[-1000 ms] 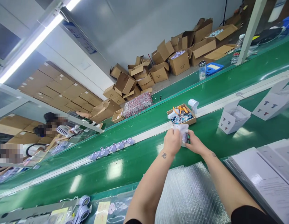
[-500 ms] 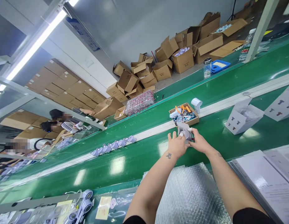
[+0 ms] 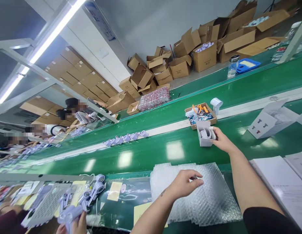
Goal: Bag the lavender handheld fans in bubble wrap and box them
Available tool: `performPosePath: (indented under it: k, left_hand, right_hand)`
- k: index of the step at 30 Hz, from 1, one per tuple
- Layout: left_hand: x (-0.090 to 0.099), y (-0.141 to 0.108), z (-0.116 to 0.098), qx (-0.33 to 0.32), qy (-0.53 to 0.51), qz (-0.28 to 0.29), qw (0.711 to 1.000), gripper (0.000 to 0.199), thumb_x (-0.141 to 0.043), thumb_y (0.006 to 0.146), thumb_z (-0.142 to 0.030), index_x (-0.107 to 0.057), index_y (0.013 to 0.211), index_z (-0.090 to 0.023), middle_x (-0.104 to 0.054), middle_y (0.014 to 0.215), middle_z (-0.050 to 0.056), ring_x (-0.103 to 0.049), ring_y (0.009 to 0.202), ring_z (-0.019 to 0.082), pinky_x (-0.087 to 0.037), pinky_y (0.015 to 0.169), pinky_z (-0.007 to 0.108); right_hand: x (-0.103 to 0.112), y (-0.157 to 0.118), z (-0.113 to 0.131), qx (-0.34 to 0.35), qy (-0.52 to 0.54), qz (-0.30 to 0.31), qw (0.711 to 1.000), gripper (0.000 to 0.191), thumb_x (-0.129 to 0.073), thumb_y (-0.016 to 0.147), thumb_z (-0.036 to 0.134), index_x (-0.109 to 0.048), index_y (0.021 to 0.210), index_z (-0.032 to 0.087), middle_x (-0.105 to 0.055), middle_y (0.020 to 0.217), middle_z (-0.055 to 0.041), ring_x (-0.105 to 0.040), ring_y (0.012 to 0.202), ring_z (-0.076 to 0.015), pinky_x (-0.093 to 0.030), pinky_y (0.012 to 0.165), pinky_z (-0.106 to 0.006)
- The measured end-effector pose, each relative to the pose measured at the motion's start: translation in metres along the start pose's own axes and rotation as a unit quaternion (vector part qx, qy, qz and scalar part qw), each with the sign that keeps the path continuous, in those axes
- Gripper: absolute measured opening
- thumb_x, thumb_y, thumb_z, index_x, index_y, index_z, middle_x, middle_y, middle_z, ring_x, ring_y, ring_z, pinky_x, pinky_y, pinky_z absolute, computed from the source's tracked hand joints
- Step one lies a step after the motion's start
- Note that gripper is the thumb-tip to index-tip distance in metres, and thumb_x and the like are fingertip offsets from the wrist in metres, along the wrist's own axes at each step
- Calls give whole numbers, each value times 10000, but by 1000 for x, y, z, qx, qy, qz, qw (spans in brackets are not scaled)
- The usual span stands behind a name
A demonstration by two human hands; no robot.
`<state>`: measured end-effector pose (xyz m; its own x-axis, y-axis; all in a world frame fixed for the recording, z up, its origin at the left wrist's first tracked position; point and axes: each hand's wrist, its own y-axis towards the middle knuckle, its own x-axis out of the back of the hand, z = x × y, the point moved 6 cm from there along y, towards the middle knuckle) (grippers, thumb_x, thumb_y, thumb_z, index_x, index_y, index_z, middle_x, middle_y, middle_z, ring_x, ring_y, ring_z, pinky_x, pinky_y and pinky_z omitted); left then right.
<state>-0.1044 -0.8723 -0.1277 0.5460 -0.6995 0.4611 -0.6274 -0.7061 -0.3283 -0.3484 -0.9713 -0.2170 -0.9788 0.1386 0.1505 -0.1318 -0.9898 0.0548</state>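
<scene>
My right hand (image 3: 221,139) grips the right side of a small open white box (image 3: 205,139) with pale contents inside, on the green belt. My left hand (image 3: 186,184) is over a stack of bubble wrap sheets (image 3: 163,182), thumb and fingers curved towards each other with a gap between the tips; a small dark spot shows by the fingers, too small to name. Just behind the white box sits a cardboard tray (image 3: 213,121) of orange and blue parts. A white cup-like piece (image 3: 216,104) stands beside that tray.
Several lilac devices (image 3: 126,138) line the white strip. At right are an open printed box (image 3: 268,122) and stacked white sheets (image 3: 275,172). Another person's hands (image 3: 79,224) hold a lilac device at lower left. A glass jar (image 3: 232,66) and cardboard boxes (image 3: 180,66) are behind.
My left hand has left the white box and moved down over the bubble wrap. My right hand stays on the box, whose open top now shows. The view has shifted.
</scene>
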Motion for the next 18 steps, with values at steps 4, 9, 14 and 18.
performPosePath:
  k: [4, 9, 14, 18]
  left_hand:
    - [-27, -52, 23, 62, -52, 15, 997, 333, -620, 753, -427, -698, 982, -199, -695, 867, 24, -600, 787, 142, -443, 740, 225]
    - [-54, -114, 52, 136, -106, 29, 985, 360, -614, 740, -442, -692, 987, -192, -673, 805, 18, -579, 734, 139, -434, 672, 222]
    - [-64, -164, 87, 171, -137, 1, 976, 339, -570, 762, -427, -683, 960, -176, -645, 783, 14, -542, 678, 124, -397, 593, 216]
    - [-61, -194, 110, 187, -123, -52, 973, 305, -551, 774, -397, -679, 927, -166, -636, 751, 11, -530, 664, 120, -394, 601, 222]
  right_hand:
    - [1, -7, 13, 2, -125, -84, 989, 689, -503, 658, 109, -370, 1326, 214, -452, 1348, -108, -465, 1205, -268, -394, 986, -430]
    - [-18, -48, 41, 77, -343, -242, 904, 496, -555, 711, 213, -517, 1201, 152, -218, 1442, -180, -228, 1318, -397, -235, 1025, -586]
    - [-38, -74, 55, 69, -400, -229, 885, 490, -559, 766, 357, -548, 1168, 77, -8, 1455, -219, -99, 1305, -488, -177, 1015, -609]
    - [-46, -103, 55, 107, -415, -191, 883, 451, -484, 822, 375, -552, 1161, 85, -239, 1397, -247, -246, 1305, -377, -230, 1037, -518]
